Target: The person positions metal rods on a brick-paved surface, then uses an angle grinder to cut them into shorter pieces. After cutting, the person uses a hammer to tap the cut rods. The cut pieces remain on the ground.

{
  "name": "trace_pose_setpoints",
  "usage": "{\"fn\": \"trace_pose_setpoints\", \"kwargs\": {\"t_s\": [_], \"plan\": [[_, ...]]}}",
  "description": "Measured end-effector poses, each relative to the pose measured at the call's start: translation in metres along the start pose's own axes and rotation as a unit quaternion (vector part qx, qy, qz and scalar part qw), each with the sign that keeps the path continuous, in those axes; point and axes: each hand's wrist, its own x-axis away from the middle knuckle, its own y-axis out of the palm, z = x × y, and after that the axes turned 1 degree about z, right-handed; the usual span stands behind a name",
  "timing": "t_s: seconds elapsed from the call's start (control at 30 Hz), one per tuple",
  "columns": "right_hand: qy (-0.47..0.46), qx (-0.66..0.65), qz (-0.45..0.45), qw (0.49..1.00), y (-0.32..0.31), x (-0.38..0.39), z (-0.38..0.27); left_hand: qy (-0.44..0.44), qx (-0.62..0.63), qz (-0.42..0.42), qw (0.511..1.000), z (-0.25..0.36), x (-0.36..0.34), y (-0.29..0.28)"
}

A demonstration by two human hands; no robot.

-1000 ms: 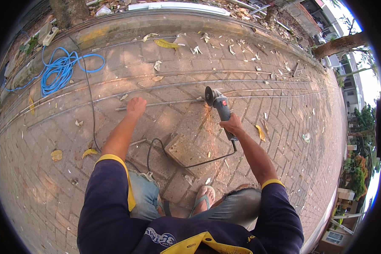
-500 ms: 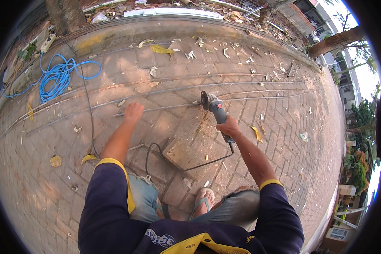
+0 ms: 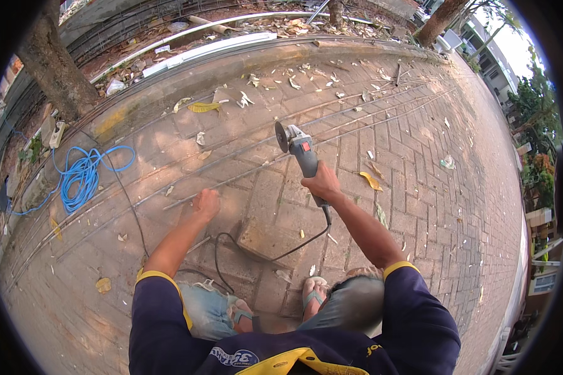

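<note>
Right hand (image 3: 323,182) wraps the angle grinder (image 3: 307,160); left hand (image 3: 205,204), left of the grinder, curls at a rod (image 3: 244,174), grip unclear.

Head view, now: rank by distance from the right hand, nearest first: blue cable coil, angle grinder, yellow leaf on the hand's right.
1. Angle grinder: in the right hand's grip.
2. Yellow leaf: just right, on the pavers.
3. Blue cable coil: far left.
</note>
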Motion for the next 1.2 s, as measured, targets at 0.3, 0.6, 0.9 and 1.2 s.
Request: {"fn": "trace_pose_setpoints", "kwargs": {"t_s": [0.3,0.6,0.9,1.2], "plan": [[-0.055,-0.067,0.075,0.993,-0.002,0.036,-0.033,-0.167,0.668,-0.079,0.721,0.232,-0.009,-0.076],[-0.118,-0.048,0.070,0.989,-0.017,0.064,-0.039,-0.294,0.601,0.039,0.742,0.267,0.005,-0.093],[-0.133,-0.142,0.076,0.978,-0.028,0.084,-0.065,-0.101,0.727,-0.162,0.659,0.224,0.042,-0.121],[-0.219,-0.307,0.012,0.926,-0.091,0.075,-0.144,0.086,0.581,-0.226,0.777,0.131,0.134,-0.160]]}}
